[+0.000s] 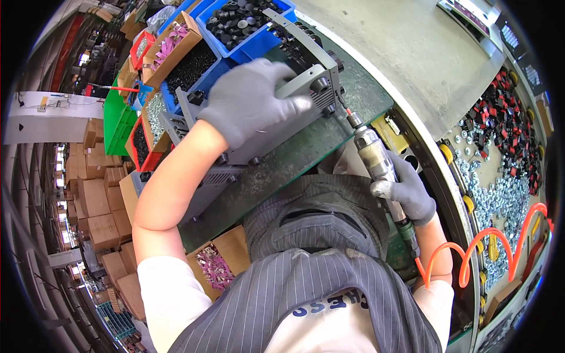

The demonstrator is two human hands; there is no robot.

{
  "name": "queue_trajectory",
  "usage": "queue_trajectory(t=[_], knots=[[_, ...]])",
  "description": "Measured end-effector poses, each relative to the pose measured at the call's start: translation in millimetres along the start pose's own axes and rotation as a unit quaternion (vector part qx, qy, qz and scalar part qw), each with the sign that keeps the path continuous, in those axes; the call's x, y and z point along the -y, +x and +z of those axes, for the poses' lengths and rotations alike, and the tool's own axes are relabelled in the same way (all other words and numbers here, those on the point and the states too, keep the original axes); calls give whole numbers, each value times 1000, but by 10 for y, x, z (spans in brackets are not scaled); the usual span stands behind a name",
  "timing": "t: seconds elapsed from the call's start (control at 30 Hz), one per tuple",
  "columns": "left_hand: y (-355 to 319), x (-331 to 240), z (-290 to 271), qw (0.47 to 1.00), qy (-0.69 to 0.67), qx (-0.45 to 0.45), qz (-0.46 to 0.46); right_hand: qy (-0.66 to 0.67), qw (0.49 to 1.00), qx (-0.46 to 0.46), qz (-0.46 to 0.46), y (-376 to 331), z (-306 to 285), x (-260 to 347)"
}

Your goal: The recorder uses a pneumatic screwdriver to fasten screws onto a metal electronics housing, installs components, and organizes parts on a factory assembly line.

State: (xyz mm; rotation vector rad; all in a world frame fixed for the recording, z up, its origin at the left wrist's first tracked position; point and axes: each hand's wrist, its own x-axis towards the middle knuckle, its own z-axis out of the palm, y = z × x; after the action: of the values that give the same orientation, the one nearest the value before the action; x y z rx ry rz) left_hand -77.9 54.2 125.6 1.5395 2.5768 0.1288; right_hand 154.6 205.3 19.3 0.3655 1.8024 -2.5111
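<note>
My left hand (250, 100), in a grey glove, reaches over a grey metal equipment case (268, 132). Its thumb and fingers lie on either side of the case's upper edge near one corner. Black round feet or knobs and vent slots show on that end. My right hand (409, 191), also gloved, is wrapped around a pneumatic screwdriver (374, 154). The tool slants up and left, its bit close beside the corner of the case; whether it touches a screw is too small to tell. An orange coiled air hose (465, 259) runs from the tool's lower end.
A blue bin (247, 50) of black round parts and a cardboard box (176, 50) of pink pieces stand beyond the case. Another box of pink pieces (215, 267) is near my lap. To the right, loose screws (494, 200) and red-black parts (509, 126) cover a surface.
</note>
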Motion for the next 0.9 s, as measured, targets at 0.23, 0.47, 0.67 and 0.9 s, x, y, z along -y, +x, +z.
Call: queue_trajectory(t=[0.23, 0.47, 0.67, 0.9], knots=[[78, 57, 172, 989, -123, 79, -28, -9, 999, -3, 32, 55, 11, 41], [-16, 66, 187, 999, -34, -22, 11, -41, 999, -16, 18, 74, 53, 31], [-528, -192, -6, 932, -333, -140, 24, -54, 996, -39, 57, 43, 40, 2], [-782, -101, 1084, 337, -893, 123, -272, -20, 996, -40, 72, -72, 81, -36]])
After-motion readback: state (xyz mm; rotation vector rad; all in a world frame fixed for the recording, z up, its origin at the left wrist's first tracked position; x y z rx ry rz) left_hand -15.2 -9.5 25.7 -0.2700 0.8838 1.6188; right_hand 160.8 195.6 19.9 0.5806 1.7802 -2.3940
